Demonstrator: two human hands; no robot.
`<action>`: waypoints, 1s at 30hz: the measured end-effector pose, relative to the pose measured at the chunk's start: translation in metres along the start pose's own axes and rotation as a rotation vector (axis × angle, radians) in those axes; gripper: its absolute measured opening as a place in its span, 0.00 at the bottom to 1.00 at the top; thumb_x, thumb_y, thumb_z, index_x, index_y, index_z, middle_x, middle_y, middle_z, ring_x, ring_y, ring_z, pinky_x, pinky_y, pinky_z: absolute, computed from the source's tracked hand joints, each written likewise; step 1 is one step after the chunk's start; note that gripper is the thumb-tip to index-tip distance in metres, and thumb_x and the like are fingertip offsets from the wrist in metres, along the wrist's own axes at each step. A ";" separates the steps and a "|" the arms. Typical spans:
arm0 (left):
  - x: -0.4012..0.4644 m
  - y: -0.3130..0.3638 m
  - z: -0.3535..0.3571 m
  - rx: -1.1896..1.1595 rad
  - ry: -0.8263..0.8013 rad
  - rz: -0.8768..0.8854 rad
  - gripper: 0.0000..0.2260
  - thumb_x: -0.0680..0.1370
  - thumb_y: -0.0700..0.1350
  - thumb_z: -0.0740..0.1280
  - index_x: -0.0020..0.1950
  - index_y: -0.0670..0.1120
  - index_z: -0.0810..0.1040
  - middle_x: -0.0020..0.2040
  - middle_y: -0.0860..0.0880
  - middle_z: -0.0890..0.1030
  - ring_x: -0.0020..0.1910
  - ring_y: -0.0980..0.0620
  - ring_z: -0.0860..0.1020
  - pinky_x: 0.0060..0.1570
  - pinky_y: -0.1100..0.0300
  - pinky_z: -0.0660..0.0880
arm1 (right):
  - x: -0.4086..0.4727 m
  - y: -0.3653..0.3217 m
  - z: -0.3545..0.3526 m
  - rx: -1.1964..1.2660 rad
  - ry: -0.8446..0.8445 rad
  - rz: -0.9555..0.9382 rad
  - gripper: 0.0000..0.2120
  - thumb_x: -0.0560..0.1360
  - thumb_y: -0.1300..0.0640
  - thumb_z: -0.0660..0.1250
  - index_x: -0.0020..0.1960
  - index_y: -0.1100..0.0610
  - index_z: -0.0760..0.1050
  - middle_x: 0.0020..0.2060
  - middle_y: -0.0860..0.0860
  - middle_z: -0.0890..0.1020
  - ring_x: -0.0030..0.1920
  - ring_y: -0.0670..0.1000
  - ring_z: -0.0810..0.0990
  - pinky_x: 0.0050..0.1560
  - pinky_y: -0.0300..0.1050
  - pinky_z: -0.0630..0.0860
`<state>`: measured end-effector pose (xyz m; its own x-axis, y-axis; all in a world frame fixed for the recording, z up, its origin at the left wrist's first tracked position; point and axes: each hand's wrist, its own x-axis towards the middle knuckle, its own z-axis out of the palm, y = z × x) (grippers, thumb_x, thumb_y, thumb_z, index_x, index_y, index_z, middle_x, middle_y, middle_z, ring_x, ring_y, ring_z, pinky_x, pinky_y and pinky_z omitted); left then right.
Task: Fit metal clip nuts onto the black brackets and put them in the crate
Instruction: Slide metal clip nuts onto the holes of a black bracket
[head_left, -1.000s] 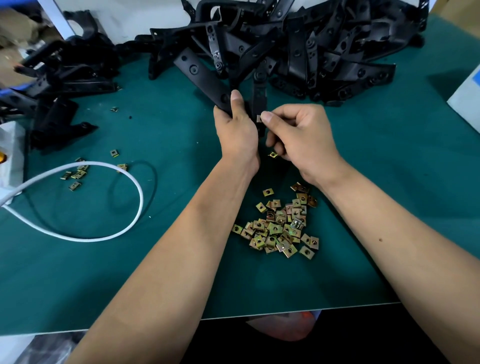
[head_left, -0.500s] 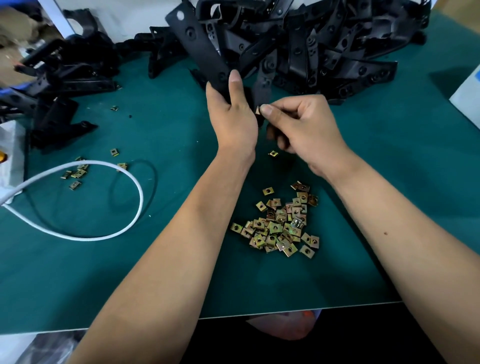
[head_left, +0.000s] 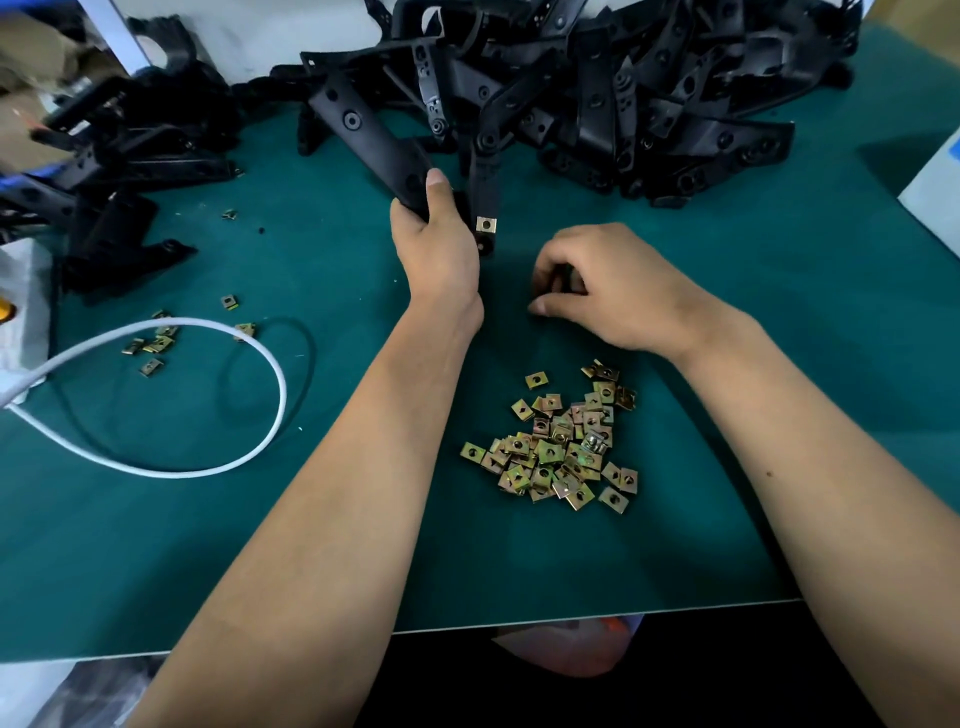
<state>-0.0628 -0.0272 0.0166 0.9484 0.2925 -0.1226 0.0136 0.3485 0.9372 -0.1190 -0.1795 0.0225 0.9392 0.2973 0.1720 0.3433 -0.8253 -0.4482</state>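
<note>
My left hand (head_left: 436, 244) grips a long black bracket (head_left: 363, 130) by its near end and holds it tilted up off the green mat. A brass clip nut (head_left: 485, 224) sits fitted on the tip of the bracket's second arm, just right of my left thumb. My right hand (head_left: 602, 291) is low on the mat to the right. Its fingers are curled and its thumb tip presses down where a single loose nut lay; that nut is hidden under them. A heap of loose clip nuts (head_left: 561, 447) lies near my wrists.
A big pile of black brackets (head_left: 623, 88) fills the back of the table, with more brackets (head_left: 119, 171) at the left. A white cable loop (head_left: 208, 395) and a few stray nuts (head_left: 156, 345) lie at the left. A white box (head_left: 935, 202) stands at the right edge.
My right hand let go of the bracket tip, where a nut now sits, and dropped to the mat over the single loose nut. My left hand lowered the bracket slightly.
</note>
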 end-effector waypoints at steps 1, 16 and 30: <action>-0.001 0.001 0.000 -0.002 0.000 -0.009 0.09 0.85 0.51 0.62 0.50 0.48 0.73 0.52 0.47 0.80 0.50 0.48 0.77 0.62 0.40 0.77 | 0.000 0.000 0.001 -0.010 0.020 0.009 0.07 0.74 0.53 0.78 0.46 0.53 0.80 0.39 0.44 0.78 0.36 0.39 0.74 0.40 0.43 0.70; -0.011 0.002 0.004 0.029 -0.114 -0.069 0.07 0.84 0.49 0.64 0.50 0.48 0.75 0.48 0.46 0.81 0.45 0.47 0.79 0.47 0.51 0.77 | 0.002 -0.012 0.004 1.104 0.448 0.176 0.04 0.81 0.63 0.67 0.51 0.58 0.81 0.42 0.53 0.85 0.42 0.53 0.85 0.42 0.44 0.81; -0.014 0.006 0.001 0.033 -0.159 -0.085 0.05 0.84 0.46 0.65 0.49 0.48 0.75 0.38 0.52 0.80 0.31 0.56 0.77 0.30 0.62 0.73 | 0.002 -0.016 0.005 0.971 0.537 0.191 0.10 0.76 0.69 0.72 0.57 0.62 0.81 0.41 0.57 0.86 0.40 0.54 0.87 0.41 0.42 0.81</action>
<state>-0.0761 -0.0297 0.0246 0.9814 0.1181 -0.1515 0.1041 0.3359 0.9361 -0.1228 -0.1628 0.0255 0.9321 -0.2329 0.2775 0.2755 -0.0419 -0.9604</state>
